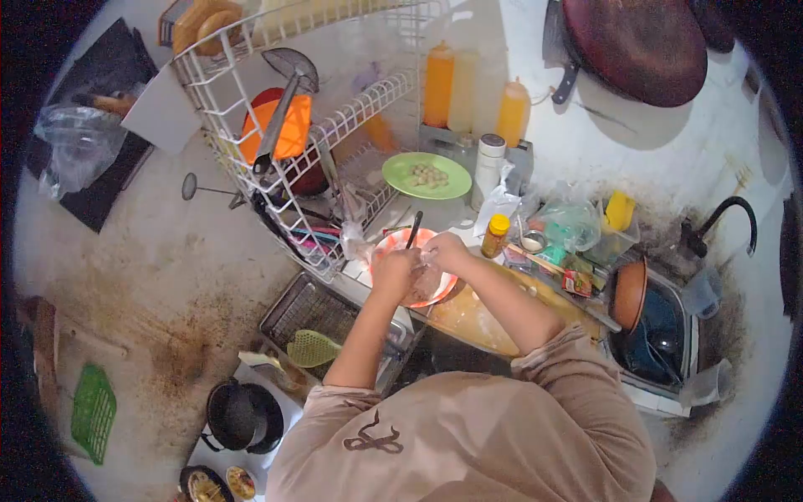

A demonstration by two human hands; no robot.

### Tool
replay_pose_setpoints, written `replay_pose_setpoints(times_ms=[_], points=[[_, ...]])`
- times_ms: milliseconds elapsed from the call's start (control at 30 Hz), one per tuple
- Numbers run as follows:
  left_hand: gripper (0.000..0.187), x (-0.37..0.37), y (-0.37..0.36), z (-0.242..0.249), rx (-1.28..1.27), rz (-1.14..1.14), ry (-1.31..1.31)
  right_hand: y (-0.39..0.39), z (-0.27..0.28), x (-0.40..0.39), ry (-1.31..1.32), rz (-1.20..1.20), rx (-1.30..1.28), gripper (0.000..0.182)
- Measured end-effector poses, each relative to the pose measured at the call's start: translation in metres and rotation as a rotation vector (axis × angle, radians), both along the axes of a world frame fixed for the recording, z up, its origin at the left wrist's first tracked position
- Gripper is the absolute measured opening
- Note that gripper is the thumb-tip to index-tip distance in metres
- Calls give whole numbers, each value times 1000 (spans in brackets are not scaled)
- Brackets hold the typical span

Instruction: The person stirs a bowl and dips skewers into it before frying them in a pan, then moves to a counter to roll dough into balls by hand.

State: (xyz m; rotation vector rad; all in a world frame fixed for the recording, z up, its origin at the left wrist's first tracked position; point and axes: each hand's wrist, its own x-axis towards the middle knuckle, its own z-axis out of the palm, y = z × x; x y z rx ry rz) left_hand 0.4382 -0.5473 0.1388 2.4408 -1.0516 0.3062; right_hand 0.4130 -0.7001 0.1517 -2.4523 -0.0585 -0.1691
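Note:
A bowl with an orange-and-white rim (445,293) stands on the counter, with brownish-pink paste (425,284) inside. Over its left part is my left hand (397,272), fingers curled. A black utensil handle (416,227) rises just beyond those fingers; whether they grip it is hidden. My right hand (446,253) reaches in from the right, its fingers bunched close to the left hand. Something whitish shows between the two hands, too small to name. Behind the bowl, a green plate (401,176) carries several small pale balls (429,176).
A wooden board (485,314) lies under my right forearm. Close by stand a yellow-capped jar (495,236) and a white-labelled bottle (488,171). A white wire rack (251,180) is at left, a sink (661,335) at right, a black pot (242,416) at lower left.

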Motion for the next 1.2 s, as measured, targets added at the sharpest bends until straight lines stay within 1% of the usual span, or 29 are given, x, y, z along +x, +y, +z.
replay_pose_setpoints(times_ms=[33,67,133,167,200,233,267,300,367,433,467,567,600,700,733,800,933,1033,1067,1133,1200], points=[[30,3,0,0,-39,-27,7,-1,-6,-1,-53,-29,128,9],[28,7,0,0,-81,-50,16,-4,-11,-1,-73,-80,149,9],[24,14,2,0,-170,-87,39,-6,-6,-2,-52,-108,-17,11],[25,18,4,-2,-179,-57,42,-8,-6,0,-43,-118,-103,13],[26,21,5,0,-190,-26,43,-10,-11,5,-30,-2,-241,22],[27,23,6,3,-203,5,43,-7,-19,9,97,30,-289,25],[33,22,11,4,-247,-128,58,0,-29,12,225,62,-337,28],[35,25,13,-1,-275,-115,-22,9,-32,10,353,94,-383,31],[40,33,14,-14,-328,-84,-185,23,-34,4,392,117,-522,32],[45,26,20,-15,-414,44,-125,35,-32,-3,426,146,-663,32],[47,24,23,-17,-456,110,-95,39,-30,-6,383,143,-713,27],[47,23,27,-38,-359,199,-73,46,-44,-5,329,18,-783,20],[43,23,26,-38,-424,219,-6,47,-41,-7,318,15,-786,19],[40,24,23,-44,-341,338,12,49,-40,-6,327,-27,-776,18],[42,25,24,-46,-361,338,-11,53,-26,-7,419,0,-726,19],[42,23,24,-47,-338,363,3,57,-18,-9,436,15,-744,18],[43,20,24,-43,-333,391,26,47,-27,1,447,113,-813,20],[43,22,22,-45,-364,375,71,23,-36,28,565,491,-743,15],[43,23,22,-47,-378,366,60,2,-47,35,508,477,-559,15],[44,23,22,-49,-405,347,37,-3,-36,44,532,406,-289,19],[43,24,23,-50,-461,323,74,-8,-28,46,557,324,-11,25]])
